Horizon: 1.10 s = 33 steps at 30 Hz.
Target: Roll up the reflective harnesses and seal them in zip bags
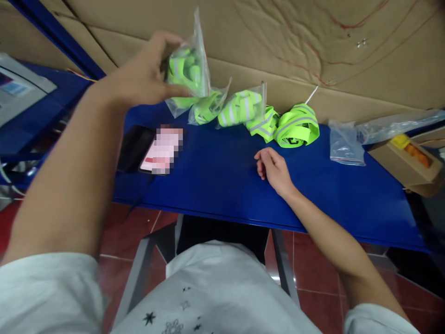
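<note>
My left hand (141, 72) is raised over the back left of the blue table (215, 171), gripping a clear zip bag (189, 69) with a rolled neon-green reflective strap inside. Just beneath and beside it stand more bagged straps (207, 107), one with a clear bag (241, 106) to its right. Farther right sit two unbagged neon-green coils, a smaller coil (266, 124) and a larger coil (298, 125). My right hand (274, 169) rests on the tabletop in front of them, fingers curled in, with nothing visible in it.
A phone (162, 150) with a lit screen lies at left beside a black object (135, 146). Empty clear zip bags (346, 144) and an open cardboard box (408, 162) are at right. Brown covering (278, 41) with red wires rises behind the table.
</note>
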Each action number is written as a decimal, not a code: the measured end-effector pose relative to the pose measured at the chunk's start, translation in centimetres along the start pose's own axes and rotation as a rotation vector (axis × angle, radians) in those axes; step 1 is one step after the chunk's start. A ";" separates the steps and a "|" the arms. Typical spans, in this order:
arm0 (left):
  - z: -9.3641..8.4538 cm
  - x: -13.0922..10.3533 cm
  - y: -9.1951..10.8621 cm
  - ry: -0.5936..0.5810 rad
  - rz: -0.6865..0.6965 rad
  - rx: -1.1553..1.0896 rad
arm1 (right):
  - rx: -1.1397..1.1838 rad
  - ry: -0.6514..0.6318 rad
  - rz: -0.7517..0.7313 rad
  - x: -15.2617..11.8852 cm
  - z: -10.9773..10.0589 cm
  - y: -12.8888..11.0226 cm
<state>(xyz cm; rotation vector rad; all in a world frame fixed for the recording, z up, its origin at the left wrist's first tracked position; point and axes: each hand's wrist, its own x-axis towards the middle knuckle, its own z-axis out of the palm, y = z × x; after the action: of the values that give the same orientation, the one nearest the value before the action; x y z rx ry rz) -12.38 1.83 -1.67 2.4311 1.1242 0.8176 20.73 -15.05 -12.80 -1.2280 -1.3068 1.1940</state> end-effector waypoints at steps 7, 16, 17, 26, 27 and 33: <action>4.0 1.2 -2.3 -0.044 -0.200 0.245 | -0.220 -0.029 -0.118 0.2 -0.6 0.9; 11.2 -3.3 4.4 0.307 -0.004 0.264 | -0.609 -0.001 -0.334 0.3 -1.6 0.6; 11.4 -3.6 5.2 0.308 0.012 0.247 | -0.653 0.014 -0.354 0.5 -2.0 0.5; 15.1 -4.6 11.1 0.173 0.164 0.158 | -1.272 0.280 -0.405 3.5 -6.8 -0.6; 15.9 -4.7 11.5 0.136 0.196 0.159 | -1.378 0.312 -0.354 4.2 -7.4 -0.5; 18.6 -6.0 11.7 -0.082 0.263 0.102 | -1.074 0.305 -0.241 7.7 -12.0 0.2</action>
<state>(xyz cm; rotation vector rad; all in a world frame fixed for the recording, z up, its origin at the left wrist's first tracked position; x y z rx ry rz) 2.96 -11.33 -12.20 2.7108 0.8469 0.7434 32.32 -6.78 -12.01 -1.8063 -1.8438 0.0341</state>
